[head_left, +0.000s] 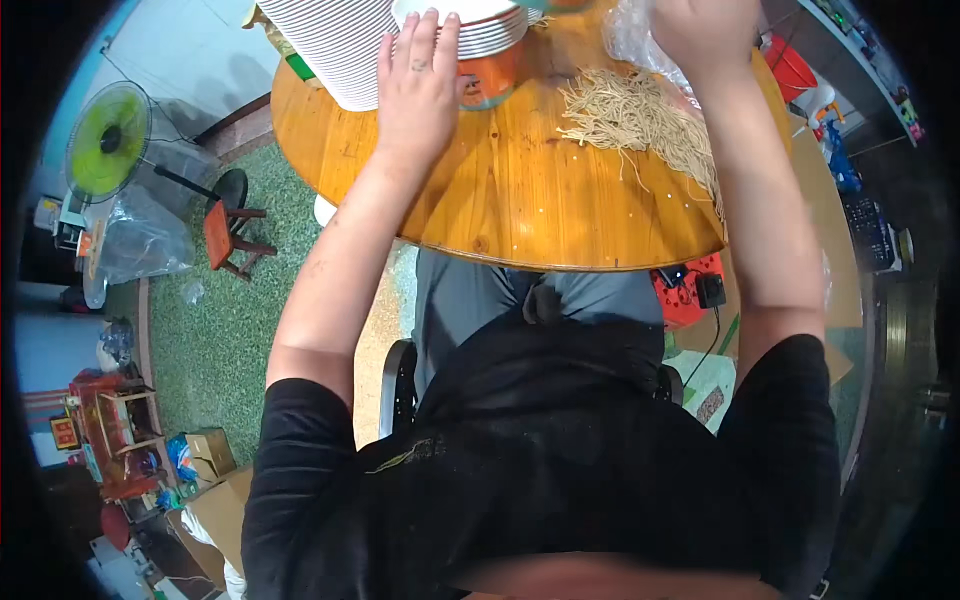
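Observation:
My left hand (420,75) lies against a short stack of white bowls (490,42), its fingers reaching over the rim and its thumb along the side. The lowest bowl (490,80) is orange outside. Beside them, a tall leaning stack of white containers (330,45) runs up to the top edge. My right hand (705,30) is closed at the upper right, above a clear plastic bag (625,30); the top edge cuts off its fingers and anything in them. A heap of thin beige noodles (640,110) lies below it. A blurred green thing (560,4) shows above the bowls.
The round wooden table (560,220) has small white crumbs on it. To its right is a red bucket (788,68); below its edge, a red box (690,290) with a black plug. A green fan (108,140) and a small wooden stool (232,240) stand left.

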Demonstrator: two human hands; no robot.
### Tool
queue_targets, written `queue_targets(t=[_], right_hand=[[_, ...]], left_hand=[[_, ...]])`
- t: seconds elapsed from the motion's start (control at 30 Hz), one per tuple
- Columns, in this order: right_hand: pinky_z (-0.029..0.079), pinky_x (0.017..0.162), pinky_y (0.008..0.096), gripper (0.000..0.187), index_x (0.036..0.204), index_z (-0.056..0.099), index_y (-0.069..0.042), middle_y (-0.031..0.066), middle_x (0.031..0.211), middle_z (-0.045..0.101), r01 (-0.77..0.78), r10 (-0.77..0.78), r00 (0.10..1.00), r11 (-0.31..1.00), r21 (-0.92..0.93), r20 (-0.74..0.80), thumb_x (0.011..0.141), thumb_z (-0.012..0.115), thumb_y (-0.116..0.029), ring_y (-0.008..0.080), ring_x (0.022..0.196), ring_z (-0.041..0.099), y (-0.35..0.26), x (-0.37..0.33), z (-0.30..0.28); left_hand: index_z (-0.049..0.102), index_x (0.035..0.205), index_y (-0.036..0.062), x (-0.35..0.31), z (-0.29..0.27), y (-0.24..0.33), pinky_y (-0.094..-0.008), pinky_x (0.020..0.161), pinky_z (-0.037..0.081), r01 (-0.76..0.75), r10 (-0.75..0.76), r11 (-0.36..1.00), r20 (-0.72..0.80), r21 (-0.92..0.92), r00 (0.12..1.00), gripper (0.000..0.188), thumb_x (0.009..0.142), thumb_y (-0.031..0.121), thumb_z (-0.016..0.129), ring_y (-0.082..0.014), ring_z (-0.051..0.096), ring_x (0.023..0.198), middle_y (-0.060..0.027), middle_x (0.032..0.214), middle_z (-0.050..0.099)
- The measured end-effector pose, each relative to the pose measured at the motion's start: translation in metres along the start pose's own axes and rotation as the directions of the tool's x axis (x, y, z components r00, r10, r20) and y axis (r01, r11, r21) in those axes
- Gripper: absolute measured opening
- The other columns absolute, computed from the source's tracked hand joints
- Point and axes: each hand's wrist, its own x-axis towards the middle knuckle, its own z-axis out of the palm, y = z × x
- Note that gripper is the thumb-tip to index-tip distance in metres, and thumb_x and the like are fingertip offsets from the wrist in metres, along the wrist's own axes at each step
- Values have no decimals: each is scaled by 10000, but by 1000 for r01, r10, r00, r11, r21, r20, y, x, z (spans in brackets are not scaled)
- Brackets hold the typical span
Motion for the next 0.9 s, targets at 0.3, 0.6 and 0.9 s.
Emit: queue_targets(t=[0.3,0.6,0.9], right_hand=[[500,975,475,213,978,716,-69,91,1013,705,42,-160,912,952,304,377,776,713,-2,289,1004,688,-101,-132,-62],[520,1044,480,241,1050,766,-158,9,1175,731,-25,-92,919,957,291,384,809,775,-168,270,1225,647,-112,-178,-41],[573,785,355,251,1020,776,-45,115,974,721,-683,723,573,681,-263,385,844,842,-212,248,867,720,-65,-207,-66]], left_hand=[[511,1451,19,-8,8,-24,-518,1194,357,-64,53,990,-85,-129,995,698,889,280,832,-373,512,1373,-191,1509,509],[656,1194,2,-63,-127,79,-468,1039,463,-66,144,827,96,-558,985,437,897,293,793,-336,633,1156,-152,1190,669],[729,1075,88,-82,-101,71,-444,961,464,-88,209,894,234,-439,949,297,815,182,839,-244,681,919,-36,917,699]])
